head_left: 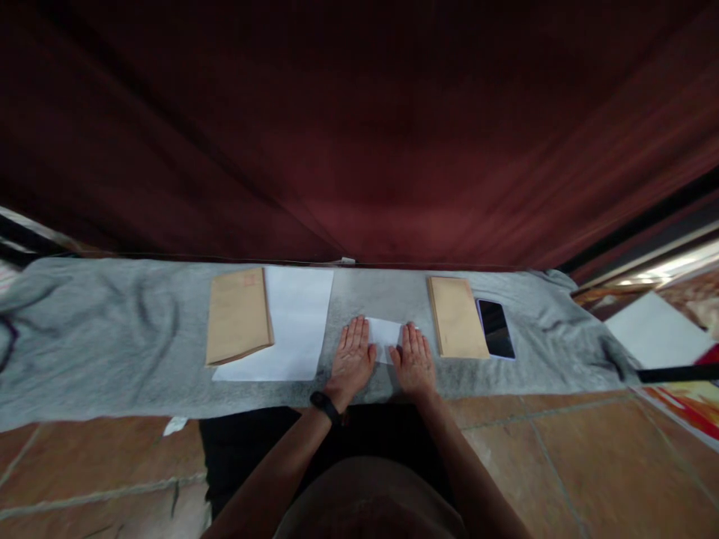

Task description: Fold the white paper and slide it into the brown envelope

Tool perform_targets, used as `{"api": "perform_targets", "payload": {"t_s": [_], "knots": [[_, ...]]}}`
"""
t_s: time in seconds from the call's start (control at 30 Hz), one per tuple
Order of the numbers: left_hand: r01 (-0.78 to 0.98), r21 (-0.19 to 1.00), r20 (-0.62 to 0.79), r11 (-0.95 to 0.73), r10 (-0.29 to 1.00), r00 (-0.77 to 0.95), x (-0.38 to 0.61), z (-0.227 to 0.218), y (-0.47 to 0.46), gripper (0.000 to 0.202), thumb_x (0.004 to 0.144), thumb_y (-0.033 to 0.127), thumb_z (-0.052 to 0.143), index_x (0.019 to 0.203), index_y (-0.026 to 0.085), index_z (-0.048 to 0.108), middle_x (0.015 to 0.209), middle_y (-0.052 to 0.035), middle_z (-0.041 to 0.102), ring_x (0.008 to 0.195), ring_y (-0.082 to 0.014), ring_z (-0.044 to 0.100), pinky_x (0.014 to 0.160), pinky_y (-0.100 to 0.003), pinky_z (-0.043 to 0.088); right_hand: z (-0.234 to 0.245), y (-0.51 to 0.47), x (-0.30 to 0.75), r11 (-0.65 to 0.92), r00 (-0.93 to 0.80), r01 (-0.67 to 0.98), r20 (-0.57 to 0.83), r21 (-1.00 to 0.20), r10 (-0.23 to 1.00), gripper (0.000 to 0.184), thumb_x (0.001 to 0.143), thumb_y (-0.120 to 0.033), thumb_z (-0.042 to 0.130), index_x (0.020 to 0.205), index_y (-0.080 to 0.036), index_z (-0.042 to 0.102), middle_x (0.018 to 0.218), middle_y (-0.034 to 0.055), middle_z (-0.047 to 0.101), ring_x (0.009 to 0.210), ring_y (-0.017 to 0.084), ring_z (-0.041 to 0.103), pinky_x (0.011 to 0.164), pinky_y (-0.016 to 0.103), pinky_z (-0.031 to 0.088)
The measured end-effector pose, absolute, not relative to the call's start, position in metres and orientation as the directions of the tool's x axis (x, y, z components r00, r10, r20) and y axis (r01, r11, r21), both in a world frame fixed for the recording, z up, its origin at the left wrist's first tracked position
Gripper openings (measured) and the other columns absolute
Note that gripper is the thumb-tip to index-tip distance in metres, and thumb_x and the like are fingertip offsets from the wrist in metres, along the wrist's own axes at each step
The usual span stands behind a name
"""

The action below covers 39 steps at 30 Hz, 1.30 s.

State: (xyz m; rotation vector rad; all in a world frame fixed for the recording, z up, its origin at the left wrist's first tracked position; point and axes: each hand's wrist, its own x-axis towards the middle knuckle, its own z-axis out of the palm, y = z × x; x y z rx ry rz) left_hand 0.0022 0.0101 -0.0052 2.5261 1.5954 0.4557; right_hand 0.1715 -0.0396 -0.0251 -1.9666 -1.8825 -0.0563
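Note:
A small white piece of paper (384, 332), seemingly folded, lies on the grey cloth in front of me. My left hand (354, 358) rests flat on its left end, fingers stretched forward. On the right end my right hand (415, 361) lies flat too, palm down. Both hands cover the paper's ends; its middle shows between them. To the left, a stack of brown envelopes (237, 313) partly covers large white paper sheets (299, 322). Right of my right hand sits another stack of brown envelopes (459, 317).
A dark-screened phone (496, 329) lies beside the right envelopes. The grey cloth (151, 337) covers a long narrow surface, wrinkled at both ends. A dark red curtain (359, 150) hangs along its far edge. Below is a tiled floor (528, 449) with a white scrap (175, 425).

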Motion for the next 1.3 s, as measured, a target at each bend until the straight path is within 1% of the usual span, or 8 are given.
{"api": "perform_targets", "payload": {"t_s": [0.23, 0.47, 0.63, 0.8, 0.97, 1.13, 1.2, 1.3], "knots": [[0.777, 0.249, 0.167, -0.579, 0.816, 0.554, -0.019, 0.003, -0.001, 0.058, 0.098, 0.034, 0.048, 0.149, 0.008, 0.044, 0.157, -0.0182, 0.042, 0.149, -0.0282, 0.035, 0.121, -0.046, 0.034, -0.018, -0.048, 0.188, 0.191, -0.130, 0.957, 0.265, -0.217, 0.955, 0.067, 0.101, -0.045, 0.048, 0.157, -0.013, 0.032, 0.163, 0.0200, 0.029, 0.152, 0.034, 0.028, 0.121, 0.058, 0.028], [0.691, 0.104, 0.015, -0.716, 0.695, 0.718, -0.022, 0.018, 0.001, 0.051, 0.089, 0.004, 0.042, 0.138, 0.012, 0.056, 0.149, -0.0176, 0.054, 0.142, -0.0285, 0.047, 0.117, -0.048, 0.039, -0.016, -0.049, 0.202, 0.278, -0.222, 0.936, 0.252, -0.218, 0.942, 0.069, 0.095, -0.045, 0.056, 0.154, -0.014, 0.039, 0.162, 0.0198, 0.032, 0.151, 0.034, 0.030, 0.120, 0.058, 0.031], [0.707, 0.091, 0.010, -0.701, 0.711, 0.703, -0.017, 0.024, 0.000, 0.053, 0.087, 0.001, 0.040, 0.137, 0.012, 0.055, 0.147, -0.0191, 0.054, 0.141, -0.0304, 0.047, 0.116, -0.050, 0.039, -0.017, -0.048, 0.198, 0.275, -0.221, 0.940, 0.254, -0.202, 0.942, 0.068, 0.094, -0.044, 0.057, 0.151, -0.010, 0.043, 0.161, 0.0224, 0.033, 0.151, 0.035, 0.031, 0.119, 0.057, 0.032], [0.739, 0.202, 0.033, -0.642, 0.759, 0.650, -0.014, 0.031, 0.001, 0.044, 0.090, 0.003, 0.043, 0.129, 0.014, 0.060, 0.139, -0.0168, 0.061, 0.135, -0.0287, 0.053, 0.111, -0.045, 0.044, -0.010, -0.048, 0.200, 0.275, -0.209, 0.932, 0.268, -0.237, 0.940, 0.061, 0.093, -0.040, 0.060, 0.147, -0.014, 0.050, 0.158, 0.0198, 0.041, 0.147, 0.033, 0.038, 0.119, 0.055, 0.035], [0.760, 0.276, 0.080, -0.589, 0.802, 0.592, -0.021, 0.056, 0.003, 0.029, 0.094, 0.008, 0.047, 0.113, 0.019, 0.066, 0.116, -0.0086, 0.072, 0.111, -0.0239, 0.066, 0.097, -0.038, 0.051, 0.009, -0.049, 0.212, 0.269, -0.153, 0.840, 0.270, -0.472, 0.951, 0.041, 0.098, -0.021, 0.043, 0.133, -0.023, 0.064, 0.131, 0.0094, 0.069, 0.121, 0.024, 0.064, 0.107, 0.043, 0.050], [0.750, 0.513, 0.161, -0.418, 0.905, 0.394, -0.023, 0.078, 0.005, 0.024, 0.100, 0.018, 0.049, 0.112, 0.023, 0.069, 0.106, -0.0046, 0.076, 0.096, -0.0200, 0.071, 0.085, -0.031, 0.053, 0.024, -0.047, 0.220, 0.014, 0.186, 0.700, 0.202, -0.714, 0.962, 0.039, 0.098, -0.050, 0.049, 0.103, -0.020, 0.073, 0.095, 0.0079, 0.077, 0.084, 0.023, 0.072, 0.075, 0.033, 0.057], [0.697, 0.634, 0.163, -0.336, 0.939, 0.303, -0.024, 0.076, 0.009, 0.024, 0.099, 0.020, 0.051, 0.115, 0.024, 0.068, 0.106, -0.0037, 0.076, 0.094, -0.0193, 0.072, 0.083, -0.030, 0.054, 0.022, -0.043, 0.220, -0.070, 0.266, 0.675, 0.153, -0.735, 0.952, 0.047, 0.095, -0.060, 0.050, 0.098, -0.018, 0.072, 0.081, 0.0075, 0.075, 0.071, 0.022, 0.069, 0.064, 0.030, 0.053], [0.683, 0.670, 0.181, -0.292, 0.956, 0.231, -0.038, 0.065, 0.018, 0.026, 0.096, 0.021, 0.054, 0.118, 0.024, 0.068, 0.109, -0.0054, 0.076, 0.097, -0.0211, 0.071, 0.088, -0.033, 0.055, 0.008, -0.038, 0.218, -0.099, 0.262, 0.726, 0.142, -0.681, 0.954, 0.053, 0.095, -0.064, 0.045, 0.098, -0.017, 0.070, 0.076, 0.0085, 0.073, 0.068, 0.023, 0.067, 0.064, 0.032, 0.051]]}}
